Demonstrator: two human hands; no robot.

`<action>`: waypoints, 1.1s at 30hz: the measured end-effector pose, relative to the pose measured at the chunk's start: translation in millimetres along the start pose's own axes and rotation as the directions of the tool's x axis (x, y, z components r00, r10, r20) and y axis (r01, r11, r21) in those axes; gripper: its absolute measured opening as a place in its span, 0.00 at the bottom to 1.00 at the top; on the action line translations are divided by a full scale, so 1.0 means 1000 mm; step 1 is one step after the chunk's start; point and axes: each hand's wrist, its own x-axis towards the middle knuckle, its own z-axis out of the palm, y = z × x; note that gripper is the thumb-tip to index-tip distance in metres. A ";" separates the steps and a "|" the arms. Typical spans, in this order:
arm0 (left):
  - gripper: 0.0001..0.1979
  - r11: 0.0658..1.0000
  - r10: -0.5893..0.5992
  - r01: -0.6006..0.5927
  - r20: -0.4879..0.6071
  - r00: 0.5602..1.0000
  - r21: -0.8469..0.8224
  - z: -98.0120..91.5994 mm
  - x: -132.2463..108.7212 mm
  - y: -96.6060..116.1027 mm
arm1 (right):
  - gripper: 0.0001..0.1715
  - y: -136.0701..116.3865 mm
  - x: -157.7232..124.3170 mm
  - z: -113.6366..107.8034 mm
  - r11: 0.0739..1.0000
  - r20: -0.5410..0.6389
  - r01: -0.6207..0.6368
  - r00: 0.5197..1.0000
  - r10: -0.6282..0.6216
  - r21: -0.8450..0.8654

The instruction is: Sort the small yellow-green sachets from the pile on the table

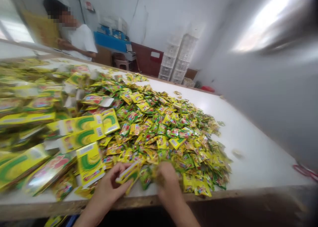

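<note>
A large heap of small yellow and green sachets [159,131] covers the white table [248,144]. At the near edge my left hand [109,187] is closed around a small yellow and green carton [129,175], held tilted. Beside it my right hand [167,182] rests on the near edge of the heap, fingers curled into the sachets; motion smears what they grip. Flattened yellow and green cartons [84,131] lie in loose stacks to the left of my hands.
More cartons [27,101] pile up along the left side. A person in a white shirt [79,39] sits at the far left end. White crates [177,59] stand stacked against the back wall. A red object [304,170] lies at the right edge.
</note>
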 end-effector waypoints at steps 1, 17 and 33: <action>0.17 1.000 -0.007 0.007 -0.017 1.000 0.025 0.000 0.001 -0.001 | 0.11 0.004 0.000 0.000 0.996 0.003 -0.014 1.000 0.014 0.089; 0.10 0.202 0.417 -0.232 0.130 0.899 0.952 0.063 0.017 0.016 | 0.07 -0.035 0.048 -0.025 0.972 -0.023 0.028 0.999 -0.023 0.234; 0.14 0.994 0.055 -0.066 0.124 0.991 0.084 0.031 0.008 -0.011 | 0.09 -0.054 0.068 -0.009 0.982 0.179 0.157 0.968 -0.173 0.103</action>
